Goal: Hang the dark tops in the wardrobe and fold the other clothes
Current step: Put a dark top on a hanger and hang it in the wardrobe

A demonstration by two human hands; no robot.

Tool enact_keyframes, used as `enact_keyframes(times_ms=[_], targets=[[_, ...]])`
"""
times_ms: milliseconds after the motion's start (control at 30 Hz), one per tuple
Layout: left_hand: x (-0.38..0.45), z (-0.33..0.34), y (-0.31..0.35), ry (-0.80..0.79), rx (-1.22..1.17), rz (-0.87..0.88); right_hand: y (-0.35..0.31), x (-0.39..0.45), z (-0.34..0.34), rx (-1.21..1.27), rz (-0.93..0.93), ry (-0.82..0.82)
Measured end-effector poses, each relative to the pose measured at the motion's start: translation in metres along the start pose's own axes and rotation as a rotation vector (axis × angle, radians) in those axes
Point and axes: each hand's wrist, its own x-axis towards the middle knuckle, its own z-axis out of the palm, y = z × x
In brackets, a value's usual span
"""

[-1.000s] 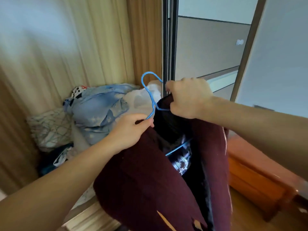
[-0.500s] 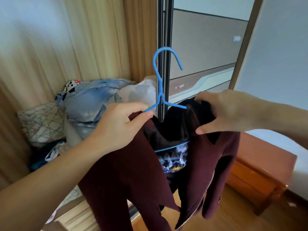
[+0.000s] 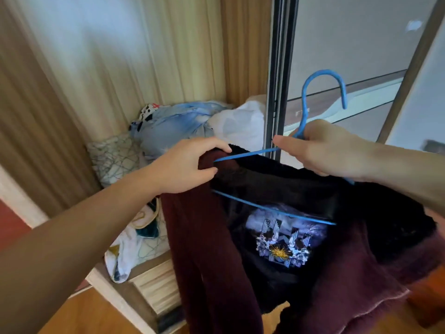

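The maroon top [image 3: 216, 249] hangs on the blue hanger [image 3: 303, 116], hook up, bar running left to right before the wardrobe door [image 3: 361, 44]. My left hand [image 3: 190, 165] pinches its shoulder; my right hand [image 3: 322, 150] grips the hanger's neck

The top [image 3: 212, 237] hangs near, on the hanger [image 3: 304, 121], between the left hand [image 3: 190, 165] and the right hand [image 3: 322, 150]. Behind it, far left, a heap of clothes [image 3: 173, 126] lies on the bed [image 3: 115, 155]; the wardrobe door [image 3: 349, 44] stands far right.
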Motion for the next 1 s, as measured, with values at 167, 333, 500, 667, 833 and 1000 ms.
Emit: enact_keyframes(times_ms=[167, 333, 500, 667, 833, 1000], targets=[[-0.012, -0.001, -0.016, -0.034, 0.37, -0.177, 0.0, -0.012, -0.006, 0.025, -0.092, -0.031], [0.016, -0.011, -0.001, 0.033, 0.479, -0.174, -0.001, -0.027, -0.002, 0.119, -0.086, -0.057], [0.067, -0.029, 0.033, 0.344, 0.409, -0.138, 0.002, -0.027, 0.008, 0.056, -0.018, -0.076], [0.078, -0.019, 0.034, 0.358, 0.531, -0.005, -0.003, -0.009, -0.005, 0.356, 0.092, 0.092], [0.053, 0.015, 0.018, 0.272, 0.495, -0.119, -0.01, -0.002, -0.004, 0.271, 0.023, 0.247], [0.058, 0.006, 0.036, 0.285, 0.327, 0.203, -0.018, 0.004, 0.003, 0.303, 0.031, 0.233]])
